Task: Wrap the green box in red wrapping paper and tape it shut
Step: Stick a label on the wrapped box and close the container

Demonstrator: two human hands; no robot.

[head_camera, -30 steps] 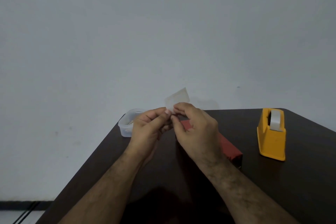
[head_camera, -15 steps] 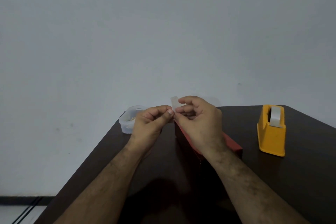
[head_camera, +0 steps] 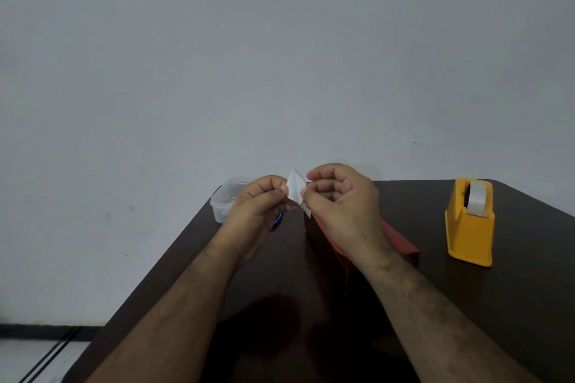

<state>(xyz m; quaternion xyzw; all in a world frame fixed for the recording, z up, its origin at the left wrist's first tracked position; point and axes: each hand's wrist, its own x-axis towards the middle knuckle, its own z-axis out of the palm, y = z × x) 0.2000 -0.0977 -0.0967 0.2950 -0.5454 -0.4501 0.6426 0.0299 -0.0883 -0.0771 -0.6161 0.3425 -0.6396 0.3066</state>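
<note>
Both hands are raised above the far part of the table (head_camera: 513,305), each pinching one edge of a small whitish piece of tape (head_camera: 295,190) between thumb and fingertips; the left hand (head_camera: 259,200) grips its left edge, the right hand (head_camera: 340,199) its right edge, remaining fingers curled. The tape appears creased or folded on itself, not flat; whether the adhesive faces have met cannot be determined. The red-wrapped box (head_camera: 401,241) lies on the table directly beneath and behind the right hand and wrist, largely hidden by them; no green surface shows, so the paper appears to cover it, though the state of its seams and ends cannot be seen. An orange tape dispenser (head_camera: 469,224) stands well apart to the right, and a clear plastic container (head_camera: 225,199) sits at the left table edge behind the left hand. Risks noted: first, the strip may stick to itself or to the fingertips, caused by slack between the two pinches; a fouled strip would be unusable and a fresh one would be needed. Second, neither hand restrains the box, so any untaped flap may spring open while both hands are occupied. Third, lowering the strip with the wrist blocking sight of the seam may place it crooked or off the paper join. Fourth, fingerprints on the adhesive may weaken the bond.
</note>
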